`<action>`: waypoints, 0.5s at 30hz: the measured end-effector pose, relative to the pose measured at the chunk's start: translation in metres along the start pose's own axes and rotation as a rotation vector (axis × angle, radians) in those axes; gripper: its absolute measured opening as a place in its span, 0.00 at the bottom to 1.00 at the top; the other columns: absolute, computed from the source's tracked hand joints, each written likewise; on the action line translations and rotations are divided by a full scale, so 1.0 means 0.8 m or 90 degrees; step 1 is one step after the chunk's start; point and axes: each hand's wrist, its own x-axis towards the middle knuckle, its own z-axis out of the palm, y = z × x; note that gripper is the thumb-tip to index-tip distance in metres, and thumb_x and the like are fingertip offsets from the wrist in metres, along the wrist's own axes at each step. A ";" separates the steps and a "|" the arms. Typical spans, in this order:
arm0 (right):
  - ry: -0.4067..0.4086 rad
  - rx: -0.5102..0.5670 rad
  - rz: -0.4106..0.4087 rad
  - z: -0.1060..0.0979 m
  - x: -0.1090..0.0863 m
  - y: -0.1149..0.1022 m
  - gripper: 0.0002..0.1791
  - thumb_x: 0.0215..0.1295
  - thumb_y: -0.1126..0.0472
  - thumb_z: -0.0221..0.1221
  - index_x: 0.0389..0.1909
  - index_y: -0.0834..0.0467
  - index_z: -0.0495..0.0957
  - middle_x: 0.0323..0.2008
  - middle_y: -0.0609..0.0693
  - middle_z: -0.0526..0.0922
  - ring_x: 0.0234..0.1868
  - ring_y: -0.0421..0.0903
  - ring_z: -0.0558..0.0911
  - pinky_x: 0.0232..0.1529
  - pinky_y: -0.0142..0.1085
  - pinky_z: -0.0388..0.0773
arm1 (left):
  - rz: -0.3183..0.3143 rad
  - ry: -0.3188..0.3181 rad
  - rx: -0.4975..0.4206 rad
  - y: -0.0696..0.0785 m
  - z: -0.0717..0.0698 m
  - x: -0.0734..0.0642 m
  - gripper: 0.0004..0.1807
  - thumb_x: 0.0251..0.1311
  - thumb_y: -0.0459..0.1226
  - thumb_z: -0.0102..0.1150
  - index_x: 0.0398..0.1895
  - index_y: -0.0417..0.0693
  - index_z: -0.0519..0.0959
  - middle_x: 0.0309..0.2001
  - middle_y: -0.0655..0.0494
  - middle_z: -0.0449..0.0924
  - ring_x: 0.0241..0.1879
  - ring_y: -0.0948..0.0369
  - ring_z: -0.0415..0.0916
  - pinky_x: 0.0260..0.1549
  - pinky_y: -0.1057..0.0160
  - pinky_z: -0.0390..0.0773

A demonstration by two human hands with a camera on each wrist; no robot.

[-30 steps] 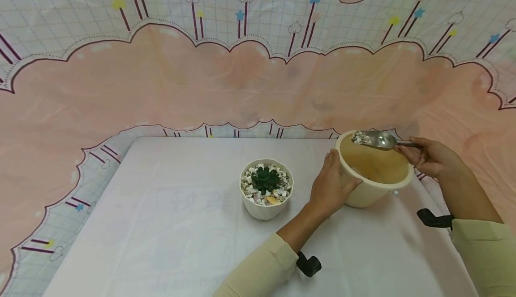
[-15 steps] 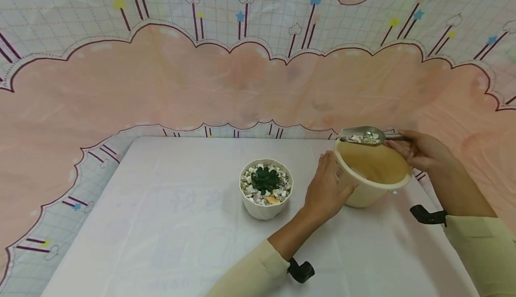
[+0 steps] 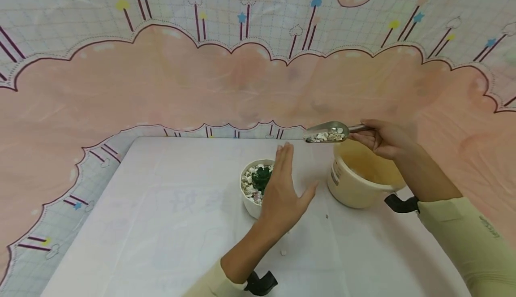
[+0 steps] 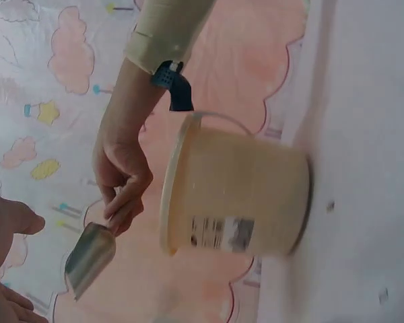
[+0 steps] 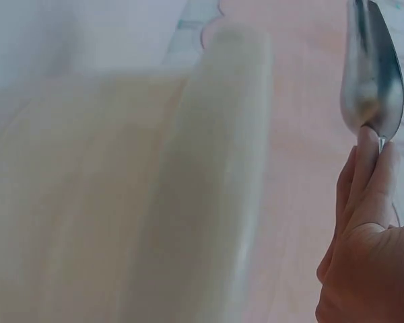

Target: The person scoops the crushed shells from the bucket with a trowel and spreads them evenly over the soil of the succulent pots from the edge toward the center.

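Note:
My right hand [image 3: 384,138] grips the handle of a metal scoop [image 3: 334,129], which carries a heap of small white stones [image 3: 325,136]. The scoop is level, just left of and above the rim of a cream bucket [image 3: 354,189]. In the right wrist view the scoop [image 5: 374,74] shows its underside above my fingers. My left hand [image 3: 282,194] has straight fingers and a spread thumb, and overlaps the right side of a small white pot [image 3: 251,207]. That pot holds a dark green succulent [image 3: 260,178] amid white pebbles [image 3: 247,185], partly hidden behind the hand.
A white cloth covers the table [image 3: 169,212]. A few loose stone bits lie on it, one pale bit [image 3: 283,252] near my left forearm. Behind the table hangs a patterned pink curtain [image 3: 201,86]. The bucket bears a printed label [image 4: 222,232].
My left hand has let go of the bucket and moved left to the small pot. My right hand has carried the loaded scoop left, away from over the bucket. Stone bits now show on the cloth.

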 end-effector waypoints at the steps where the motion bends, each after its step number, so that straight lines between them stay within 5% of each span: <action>1: 0.007 -0.018 0.004 0.006 0.005 0.003 0.24 0.86 0.65 0.43 0.39 0.74 0.85 0.37 0.71 0.87 0.40 0.62 0.91 0.46 0.41 0.86 | 0.002 0.011 0.007 -0.005 -0.008 -0.004 0.52 0.65 0.44 0.73 0.83 0.35 0.53 0.82 0.44 0.52 0.83 0.52 0.42 0.73 0.48 0.62; 6: 0.052 -0.089 0.023 0.032 0.027 0.017 0.21 0.85 0.64 0.46 0.37 0.69 0.84 0.36 0.69 0.88 0.37 0.59 0.91 0.45 0.38 0.86 | -0.009 0.034 0.047 -0.037 -0.038 -0.019 0.57 0.60 0.49 0.78 0.82 0.33 0.54 0.82 0.40 0.52 0.83 0.49 0.41 0.73 0.43 0.61; 15: 0.056 -0.190 0.037 0.050 0.060 0.047 0.21 0.86 0.65 0.42 0.38 0.66 0.81 0.35 0.68 0.88 0.36 0.59 0.91 0.43 0.36 0.86 | -0.114 -0.023 0.115 -0.083 -0.055 -0.042 0.73 0.45 0.60 0.84 0.83 0.32 0.49 0.83 0.38 0.48 0.83 0.44 0.39 0.73 0.41 0.59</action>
